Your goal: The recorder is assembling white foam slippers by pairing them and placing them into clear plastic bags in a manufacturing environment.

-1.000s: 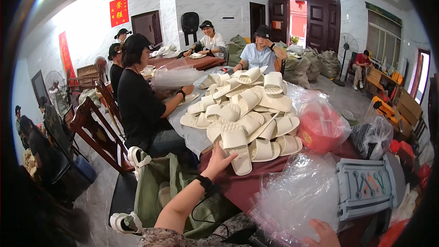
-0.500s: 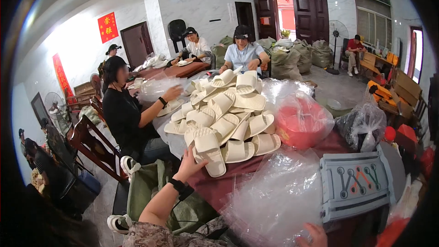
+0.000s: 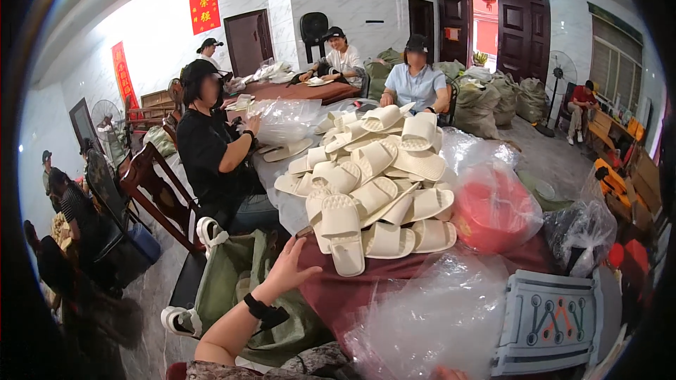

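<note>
A heap of cream slippers (image 3: 380,162) covers the middle of the dark red table (image 3: 320,288). Just off the heap's near left side is my left hand (image 3: 290,271), its thumb and fingers spread with nothing between them. Its fingertips are by the table's left edge, beside a small brown piece (image 3: 304,231) whose kind I cannot make out. Clear plastic bags (image 3: 429,309) lie in a loose stack at the near side. Only a sliver of my right hand (image 3: 448,374) shows at the bottom rim, by these bags; its fingers are hidden.
A red tub under clear plastic (image 3: 496,207) stands right of the heap. Nearer is a grey-blue plastic stool or board (image 3: 553,317). A green woven sack (image 3: 229,278) hangs open below my left arm. Co-workers sit at the table's left (image 3: 208,127) and far side (image 3: 415,88).
The view has turned left. My left hand has come away from the nearest slipper toward the table's left edge. My right hand has slipped mostly out of view.
</note>
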`<state>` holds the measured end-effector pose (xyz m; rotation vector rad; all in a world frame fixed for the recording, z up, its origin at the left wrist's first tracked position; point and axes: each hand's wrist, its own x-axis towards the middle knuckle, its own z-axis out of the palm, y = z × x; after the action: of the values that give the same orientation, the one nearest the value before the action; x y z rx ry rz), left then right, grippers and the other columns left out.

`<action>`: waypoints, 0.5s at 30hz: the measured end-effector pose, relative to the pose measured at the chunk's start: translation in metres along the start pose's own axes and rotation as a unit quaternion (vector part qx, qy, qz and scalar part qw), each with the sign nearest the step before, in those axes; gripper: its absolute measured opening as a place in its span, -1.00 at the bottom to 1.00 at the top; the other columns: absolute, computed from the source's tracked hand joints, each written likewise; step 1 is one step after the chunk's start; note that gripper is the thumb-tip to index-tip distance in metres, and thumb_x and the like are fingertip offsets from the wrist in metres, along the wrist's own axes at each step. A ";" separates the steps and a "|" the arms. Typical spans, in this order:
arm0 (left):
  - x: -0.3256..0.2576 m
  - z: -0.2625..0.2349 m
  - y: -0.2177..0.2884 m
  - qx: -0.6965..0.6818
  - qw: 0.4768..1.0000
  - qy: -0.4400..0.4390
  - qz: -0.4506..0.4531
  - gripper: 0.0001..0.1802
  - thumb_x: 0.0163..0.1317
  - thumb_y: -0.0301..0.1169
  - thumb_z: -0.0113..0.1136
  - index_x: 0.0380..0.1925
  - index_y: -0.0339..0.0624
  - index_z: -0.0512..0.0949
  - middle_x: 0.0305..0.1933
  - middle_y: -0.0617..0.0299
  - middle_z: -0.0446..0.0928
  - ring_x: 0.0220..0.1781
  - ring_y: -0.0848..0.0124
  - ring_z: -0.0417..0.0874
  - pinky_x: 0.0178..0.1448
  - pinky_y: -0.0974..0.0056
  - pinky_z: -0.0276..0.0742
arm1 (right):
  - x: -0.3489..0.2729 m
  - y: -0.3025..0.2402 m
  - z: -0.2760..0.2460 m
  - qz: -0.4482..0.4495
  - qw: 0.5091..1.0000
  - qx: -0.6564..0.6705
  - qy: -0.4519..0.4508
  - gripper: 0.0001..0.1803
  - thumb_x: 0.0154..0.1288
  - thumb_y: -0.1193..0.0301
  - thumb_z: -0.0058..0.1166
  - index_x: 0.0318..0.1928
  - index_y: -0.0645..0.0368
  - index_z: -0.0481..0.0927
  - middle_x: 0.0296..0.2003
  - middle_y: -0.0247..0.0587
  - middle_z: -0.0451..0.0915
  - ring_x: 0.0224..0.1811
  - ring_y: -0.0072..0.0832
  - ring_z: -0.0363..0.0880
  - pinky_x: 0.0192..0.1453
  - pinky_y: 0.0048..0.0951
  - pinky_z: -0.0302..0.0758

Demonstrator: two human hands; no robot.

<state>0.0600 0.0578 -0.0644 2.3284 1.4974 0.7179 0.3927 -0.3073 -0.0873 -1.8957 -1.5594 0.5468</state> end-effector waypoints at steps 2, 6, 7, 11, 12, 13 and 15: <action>0.018 -0.006 -0.002 -0.110 0.993 -0.011 0.035 -0.06 0.10 -0.02 0.44 0.35 -0.27 0.25 0.43 -0.31 0.18 0.42 -0.15 0.30 0.40 0.05 0.37 | 0.005 -0.005 0.006 0.028 0.997 -0.067 0.015 -0.57 0.27 0.30 0.16 0.11 0.20 0.58 -0.11 0.15 0.58 -0.09 0.07 0.55 0.00 -0.08 0.50; 0.063 -0.012 0.004 -0.202 0.976 0.002 0.077 -0.33 0.20 -0.27 0.39 0.28 -0.20 0.38 0.40 -0.03 0.29 0.28 0.14 0.49 0.23 0.13 0.53 | 0.007 -0.024 0.018 0.062 0.990 -0.102 0.079 -0.60 0.20 0.32 0.16 0.03 0.24 0.60 -0.20 0.15 0.59 -0.14 0.10 0.54 -0.01 -0.06 0.49; 0.075 -0.012 0.001 -0.210 0.975 0.000 0.077 -0.33 0.20 -0.27 0.39 0.28 -0.20 0.38 0.40 -0.03 0.29 0.28 0.14 0.49 0.23 0.13 0.53 | 0.006 -0.025 0.022 0.066 0.989 -0.109 0.080 -0.60 0.20 0.32 0.16 0.03 0.24 0.60 -0.20 0.15 0.59 -0.14 0.10 0.54 -0.01 -0.06 0.49; 0.104 -0.005 -0.023 -0.261 0.959 0.025 0.104 -0.48 0.24 -0.39 0.34 0.18 -0.23 0.45 0.32 0.04 0.37 0.17 0.21 0.55 0.16 0.20 0.57 | 0.013 -0.046 0.026 0.175 0.969 -0.172 0.020 -0.60 0.20 0.32 0.14 0.02 0.26 0.60 -0.18 0.13 0.59 -0.08 0.08 0.53 0.04 -0.07 0.47; 0.107 0.000 -0.028 -0.272 0.955 0.033 0.115 -0.51 0.24 -0.42 0.32 0.17 -0.24 0.46 0.29 0.06 0.40 0.13 0.25 0.58 0.12 0.23 0.58 | 0.015 -0.054 0.024 0.195 0.966 -0.168 0.021 -0.61 0.23 0.31 0.13 0.02 0.27 0.60 -0.16 0.13 0.60 -0.06 0.08 0.53 0.07 -0.07 0.47; 0.106 0.003 -0.032 -0.281 0.952 0.030 0.117 -0.51 0.24 -0.42 0.32 0.17 -0.24 0.46 0.29 0.06 0.40 0.13 0.25 0.58 0.12 0.23 0.58 | 0.013 -0.054 0.026 0.200 0.964 -0.175 0.024 -0.61 0.23 0.31 0.13 0.02 0.27 0.60 -0.16 0.13 0.60 -0.06 0.08 0.53 0.07 -0.07 0.47; 0.098 0.008 -0.042 -0.334 0.936 0.023 0.103 -0.53 0.19 -0.40 0.34 0.11 -0.21 0.50 0.20 0.06 0.47 -0.01 0.24 0.63 -0.03 0.27 0.62 | 0.011 -0.049 0.033 0.107 0.973 -0.187 0.085 -0.61 0.30 0.29 0.09 0.05 0.28 0.59 -0.09 0.15 0.61 -0.01 0.09 0.54 0.12 -0.08 0.48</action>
<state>0.0655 0.1645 -0.0660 1.9451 0.8293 1.1311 0.3380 -0.2847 -0.0767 -2.3442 -1.4291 0.1758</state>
